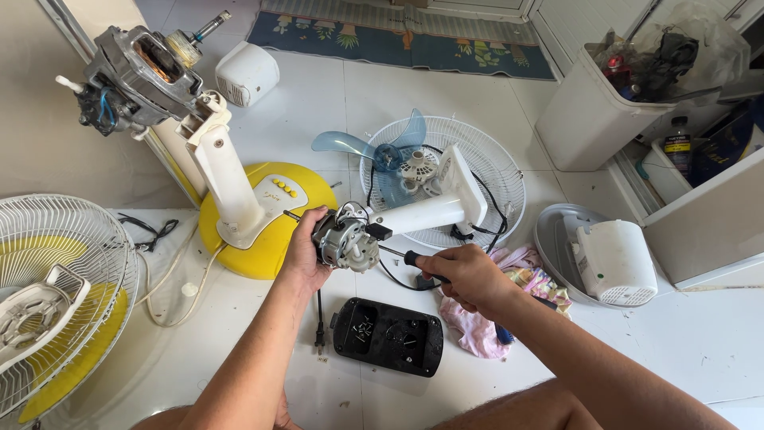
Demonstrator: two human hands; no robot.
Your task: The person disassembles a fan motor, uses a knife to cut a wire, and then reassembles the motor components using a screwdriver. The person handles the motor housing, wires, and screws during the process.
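Bare forearms reach up from the bottom edge, and between them on the white floor lies a black tray (387,336) with a few small screws in one of its hollows. A plug on a black cord (319,338) rests just left of the tray.

Above the tray, the left hand (305,251) is wrapped around the back of a small fan motor (344,241), fingers pressed closed on its metal body so that the motor sits at the hand's right edge, raised off the floor. A white neck piece (434,209) runs rightward from the motor, out over a round white fan grille (485,171) lying flat on the floor. A clear blue fan blade (382,147) rests on that grille.

The right hand (469,275) is curled tight around the black handle of a screwdriver (402,256), whose thin shaft points left and meets the motor's lower right side. The motor therefore lies between the two hands, gripped by one and touched by the tool in the other.

Under the right wrist lies a pink cloth (477,326). Left of the left hand stands a yellow fan base (263,239) with a white stem topped by another bare motor (139,76). A white motor cover (617,263) lies at right.
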